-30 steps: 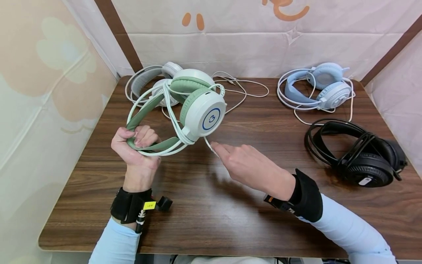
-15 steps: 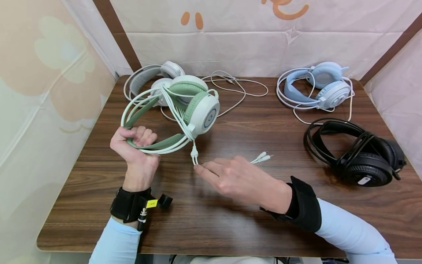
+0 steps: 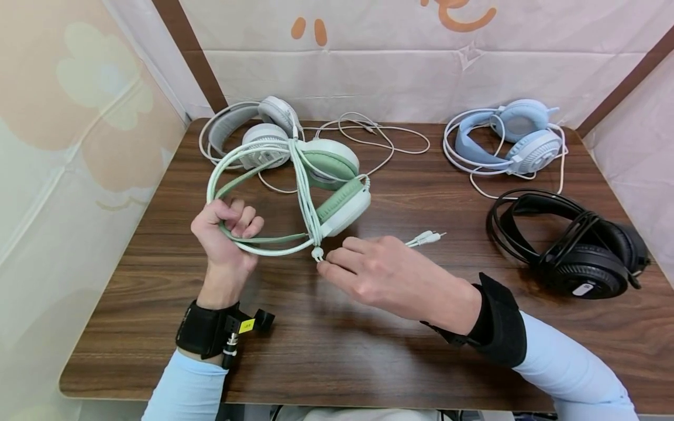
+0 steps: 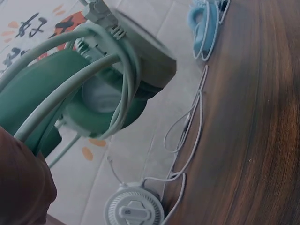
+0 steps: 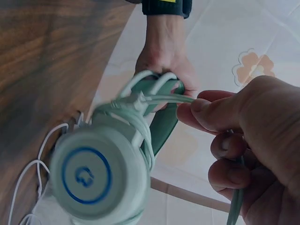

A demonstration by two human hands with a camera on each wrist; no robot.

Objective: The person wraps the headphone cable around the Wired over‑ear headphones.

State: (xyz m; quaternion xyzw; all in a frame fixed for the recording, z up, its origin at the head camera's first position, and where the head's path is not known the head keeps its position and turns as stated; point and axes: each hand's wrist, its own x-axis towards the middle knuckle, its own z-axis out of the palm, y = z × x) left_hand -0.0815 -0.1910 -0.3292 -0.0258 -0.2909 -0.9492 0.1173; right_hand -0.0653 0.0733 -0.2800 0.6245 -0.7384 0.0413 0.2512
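Observation:
My left hand (image 3: pixel 225 240) grips the headband of the white and green headphones (image 3: pixel 342 211), holding them up over the table. Their cable is wound in several loops around the band and ear cups. With thumb and fingertips my right hand (image 3: pixel 387 278) pinches the thin cable (image 5: pixel 171 98) just past its splitter (image 3: pixel 317 254). The cable runs on through the curled fingers, and its plugs (image 3: pixel 427 238) stick out behind the hand. One ear cup (image 5: pixel 89 173) with a blue ring logo faces the right wrist view.
White-grey headphones (image 3: pixel 265 140) lie at the back left, partly behind the held pair, their cable (image 3: pixel 392 149) spread rightward. Light blue headphones (image 3: pixel 536 151) lie at the back right. Black headphones (image 3: pixel 592 266) rest at the right of the wooden table (image 3: pixel 316 362). A fabric wall (image 3: pixel 389 76) stands behind.
My right hand has moved left along the cable to the splitter, and the plugs have come into view behind it. The held headphones have turned, so the ring logo has left the head view.

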